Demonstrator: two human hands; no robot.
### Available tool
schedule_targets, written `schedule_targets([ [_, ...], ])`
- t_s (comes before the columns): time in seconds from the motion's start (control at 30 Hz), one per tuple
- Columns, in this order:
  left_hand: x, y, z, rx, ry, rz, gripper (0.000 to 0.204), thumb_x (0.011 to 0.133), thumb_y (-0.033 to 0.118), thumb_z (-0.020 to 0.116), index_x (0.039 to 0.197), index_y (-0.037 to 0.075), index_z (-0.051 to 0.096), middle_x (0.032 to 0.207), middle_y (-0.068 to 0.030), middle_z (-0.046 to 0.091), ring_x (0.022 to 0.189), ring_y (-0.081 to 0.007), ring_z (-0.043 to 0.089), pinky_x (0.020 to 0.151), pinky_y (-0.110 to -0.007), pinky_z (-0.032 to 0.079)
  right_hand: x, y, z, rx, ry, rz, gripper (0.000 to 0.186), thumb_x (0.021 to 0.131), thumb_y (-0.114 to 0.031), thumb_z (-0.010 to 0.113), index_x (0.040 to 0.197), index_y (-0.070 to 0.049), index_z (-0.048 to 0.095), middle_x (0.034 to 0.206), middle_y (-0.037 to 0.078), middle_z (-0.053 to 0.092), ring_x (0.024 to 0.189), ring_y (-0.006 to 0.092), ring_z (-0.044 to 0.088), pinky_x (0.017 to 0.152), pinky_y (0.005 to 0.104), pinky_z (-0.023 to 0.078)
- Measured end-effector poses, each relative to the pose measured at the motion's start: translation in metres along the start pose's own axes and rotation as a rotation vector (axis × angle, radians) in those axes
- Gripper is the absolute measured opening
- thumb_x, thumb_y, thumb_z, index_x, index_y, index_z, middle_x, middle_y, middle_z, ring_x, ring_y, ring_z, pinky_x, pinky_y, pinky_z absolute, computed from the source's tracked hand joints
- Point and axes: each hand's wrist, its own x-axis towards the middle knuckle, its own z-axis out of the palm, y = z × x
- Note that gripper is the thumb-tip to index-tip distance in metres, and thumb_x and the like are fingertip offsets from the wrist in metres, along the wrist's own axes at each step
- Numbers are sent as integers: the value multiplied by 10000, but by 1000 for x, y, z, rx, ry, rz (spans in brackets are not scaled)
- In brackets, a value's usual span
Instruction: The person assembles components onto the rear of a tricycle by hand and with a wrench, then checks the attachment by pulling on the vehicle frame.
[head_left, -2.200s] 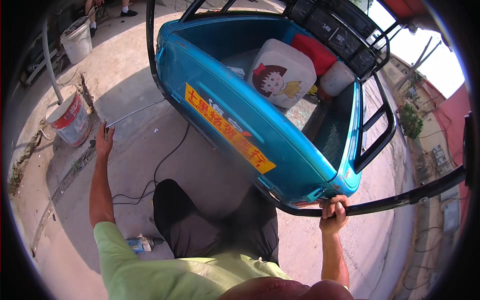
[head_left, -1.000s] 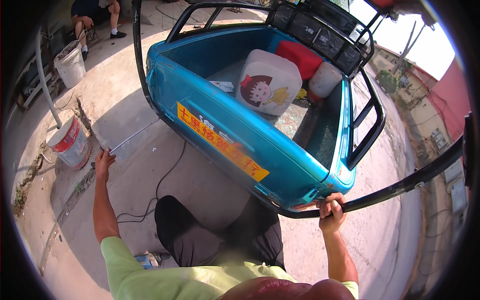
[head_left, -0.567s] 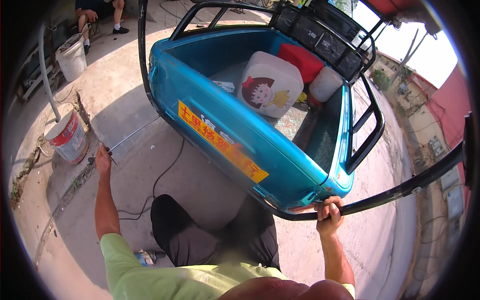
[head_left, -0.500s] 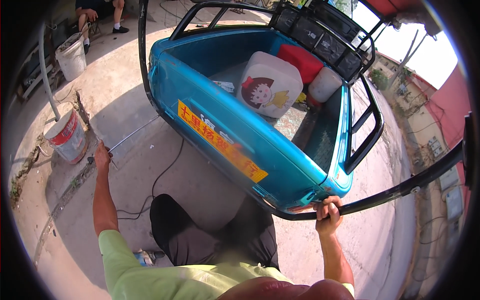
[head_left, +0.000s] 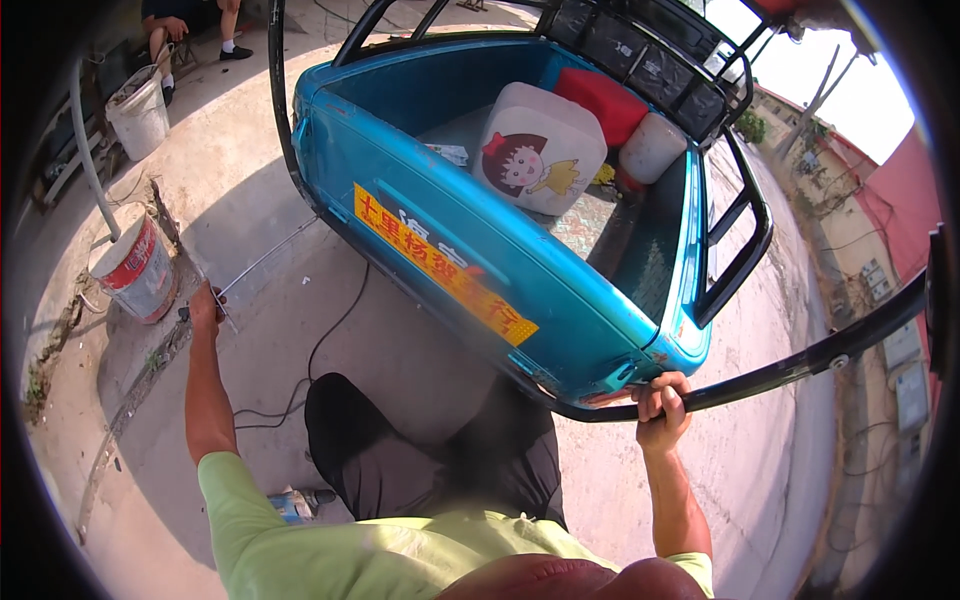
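My left hand (head_left: 205, 303) is closed round the near end of a long thin T-handle wrench (head_left: 268, 259). Its shaft slants up to the lower bar of a black tubular frame (head_left: 786, 375), beside the tailgate's left part. Whether the tip is seated on something is too small to make out. My right hand (head_left: 663, 408) wraps round that same frame under the right rear corner of a blue cargo tricycle bed (head_left: 455, 245). A yellow sticker (head_left: 440, 265) runs along the tailgate.
Inside the bed lie a white plastic container (head_left: 555, 125), a red container (head_left: 605, 102) and a whitish jug (head_left: 653, 147). Left stand a red-and-white bucket (head_left: 140, 275) and a white bucket (head_left: 138, 120). A black cable (head_left: 325, 340) crosses the concrete. Another person (head_left: 190, 25) sits far left.
The view has shifted slightly, so the bed and frame appear a little higher. Both hands keep their holds; the wrench's crosspiece looks slightly turned.
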Motion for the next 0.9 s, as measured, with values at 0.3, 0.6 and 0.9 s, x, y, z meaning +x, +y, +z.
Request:
schedule_targets([
  [0.3, -26, 26, 19, -17, -41, -289, 432, 1029, 451, 430, 903, 69, 585, 618, -76, 598, 415, -197, 484, 391, -317, 348, -5, -2, 0, -45, 27, -9, 240, 920, -242, 572, 942, -6, 609, 568, -8, 428, 466, 99, 400, 610, 306, 475],
  [0.6, -13, -12, -4, 125, 177, 37, 287, 1007, 280, 513, 1116, 25, 587, 697, -115, 657, 449, -183, 551, 400, -339, 407, 1, 6, 7, -6, 27, 36, 242, 914, -260, 589, 941, -20, 612, 568, -2, 437, 475, 100, 402, 602, 303, 472],
  [0.9, -49, 4, -23, 27, -77, 328, 400, 972, 154, 547, 1355, 41, 542, 1165, -85, 704, 1020, -204, 698, 823, -361, 547, 4, 6, 6, -43, -51, 15, 269, 945, -312, 555, 961, -48, 604, 561, -5, 422, 515, 111, 412, 702, 350, 507],
])
